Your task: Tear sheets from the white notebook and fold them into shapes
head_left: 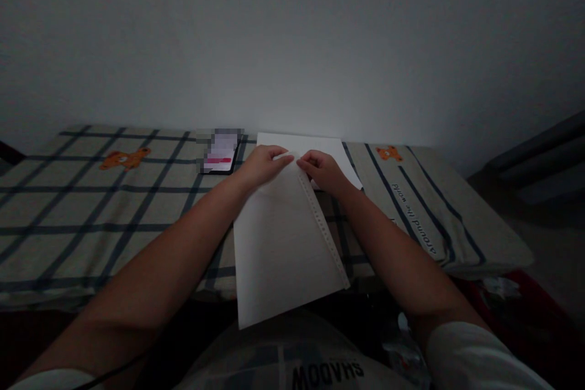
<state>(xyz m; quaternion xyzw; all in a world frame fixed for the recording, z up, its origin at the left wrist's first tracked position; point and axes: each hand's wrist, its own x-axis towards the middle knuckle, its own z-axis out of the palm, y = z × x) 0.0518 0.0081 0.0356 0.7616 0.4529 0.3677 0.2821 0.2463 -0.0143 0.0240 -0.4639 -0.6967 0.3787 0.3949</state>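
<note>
A white sheet of paper with a row of punched holes along its right side hangs toward me over the table's front edge. My left hand pinches its far end between thumb and fingers. Close beside it, my right hand is closed on the same sheet at the top of the perforated strip. Beneath and beyond both hands lies more white paper, flat on the cloth; the hands hide part of it.
A checked tablecloth with bear prints covers the table, which stands against a pale wall. Left of the paper lies a phone with its screen lit. A red container holding clear plastic is on the floor at right.
</note>
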